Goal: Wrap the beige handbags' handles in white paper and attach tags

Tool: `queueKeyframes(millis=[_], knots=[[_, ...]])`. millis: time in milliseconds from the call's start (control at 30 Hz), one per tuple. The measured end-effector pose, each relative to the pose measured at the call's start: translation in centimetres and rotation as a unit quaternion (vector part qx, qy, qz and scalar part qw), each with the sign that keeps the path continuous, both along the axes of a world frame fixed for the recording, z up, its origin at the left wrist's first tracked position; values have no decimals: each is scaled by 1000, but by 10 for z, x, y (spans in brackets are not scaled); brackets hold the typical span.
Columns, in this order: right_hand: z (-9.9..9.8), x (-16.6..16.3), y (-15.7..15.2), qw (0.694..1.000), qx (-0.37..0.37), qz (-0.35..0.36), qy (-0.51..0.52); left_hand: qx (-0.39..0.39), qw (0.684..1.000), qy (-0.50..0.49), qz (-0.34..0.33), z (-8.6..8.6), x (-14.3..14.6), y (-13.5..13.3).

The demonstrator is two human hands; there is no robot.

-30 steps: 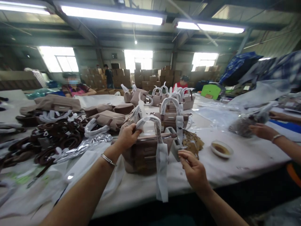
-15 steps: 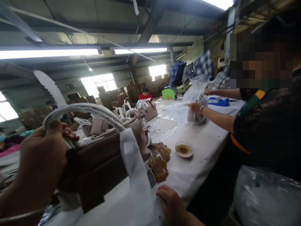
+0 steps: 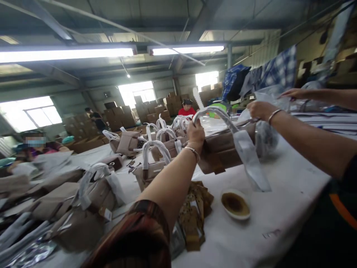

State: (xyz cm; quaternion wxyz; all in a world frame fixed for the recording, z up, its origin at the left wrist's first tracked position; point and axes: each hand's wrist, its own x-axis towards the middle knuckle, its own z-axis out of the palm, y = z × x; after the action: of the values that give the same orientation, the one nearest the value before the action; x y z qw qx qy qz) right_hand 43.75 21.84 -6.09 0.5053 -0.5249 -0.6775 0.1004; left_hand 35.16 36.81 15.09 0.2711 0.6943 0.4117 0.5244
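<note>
My left hand [image 3: 196, 134] is closed round the white-wrapped handle of a taupe handbag [image 3: 225, 149], my arm stretched out over the table. The bag hangs slightly tilted, with a white wrapped strap [image 3: 248, 160] dangling from it. Below it lie a stack of brown patterned paper pieces [image 3: 195, 216] and a small white dish [image 3: 235, 204] with brown liquid. My right hand is out of view. Just beyond the bag, a co-worker's hands [image 3: 263, 109] hold clear plastic wrapping.
Several taupe handbags with wrapped handles stand mid-table [image 3: 164, 149], and more bags [image 3: 95, 197] crowd the left side. A co-worker's bare forearms [image 3: 312, 141] reach in from the right. People sit at the back and left; cardboard boxes [image 3: 153, 108] are piled behind.
My left hand has carried the handbag forward and to the right, close to the co-worker's hands. My right hand has left the view. The camera has turned to the left.
</note>
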Motion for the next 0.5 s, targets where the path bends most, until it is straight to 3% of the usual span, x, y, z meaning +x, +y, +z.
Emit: queueKeyframes(millis=[133,200,233,300,367,433,500], knots=[[151,169,110,989,54,-122,70,-94,993,72,11,-72,21,5],[202,223,150,990,22,-122,62,-115,989,93,0,-92,19,3],[214,236,160,991,21,-114,73,-116,988,99,-1,-96,15,0],[215,238,160,990,-3,-85,116,-91,991,97,-5,-93,-1,-15],[197,217,140,988,-11,-52,147,-31,996,73,-43,-80,-28,-48],[173,182,110,985,-3,-11,171,29,989,24,-143,-65,-66,-100],[141,135,76,986,17,-10,163,122,974,41,-185,-51,-113,-163]])
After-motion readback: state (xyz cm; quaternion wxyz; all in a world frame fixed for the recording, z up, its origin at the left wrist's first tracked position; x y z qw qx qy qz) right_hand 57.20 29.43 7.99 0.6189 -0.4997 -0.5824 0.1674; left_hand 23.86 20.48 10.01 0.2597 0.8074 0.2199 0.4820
